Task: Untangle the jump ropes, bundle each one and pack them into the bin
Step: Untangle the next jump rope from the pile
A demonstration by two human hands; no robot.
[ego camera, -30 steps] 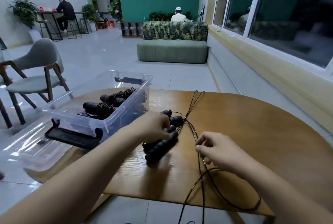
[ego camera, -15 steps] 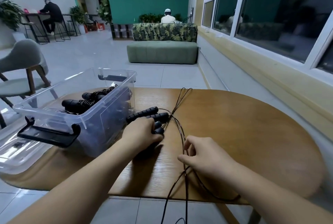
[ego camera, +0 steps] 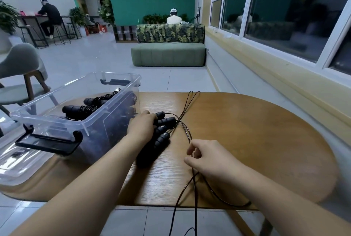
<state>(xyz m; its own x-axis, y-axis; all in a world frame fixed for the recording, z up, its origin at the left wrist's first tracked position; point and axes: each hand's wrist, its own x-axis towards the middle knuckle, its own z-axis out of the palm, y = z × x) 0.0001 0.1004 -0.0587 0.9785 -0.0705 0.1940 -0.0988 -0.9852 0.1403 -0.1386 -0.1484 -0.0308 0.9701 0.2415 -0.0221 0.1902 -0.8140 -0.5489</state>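
Rounded oak-grain worktop [ego camera: 256,140] carries the tangle: ribbed black jump-rope handles [ego camera: 163,135] are held bunched beside the clear plastic bin [ego camera: 106,121], toward the left edge, under the left hand [ego camera: 141,128], its grip closed over them, seemingly so the thin glossy cords [ego camera: 187,127] can be sorted, pinched in the right hand's [ego camera: 207,157] narrow grip.

a rounded wooden table [ego camera: 247,140] stands by white-framed windows [ego camera: 250,7]; beyond, a green padded bench sofa [ego camera: 168,55], and a grey wood-legged chair [ego camera: 22,64] at left.

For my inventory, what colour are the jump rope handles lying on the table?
Black, with ridged grips; the handles show best in the head view.
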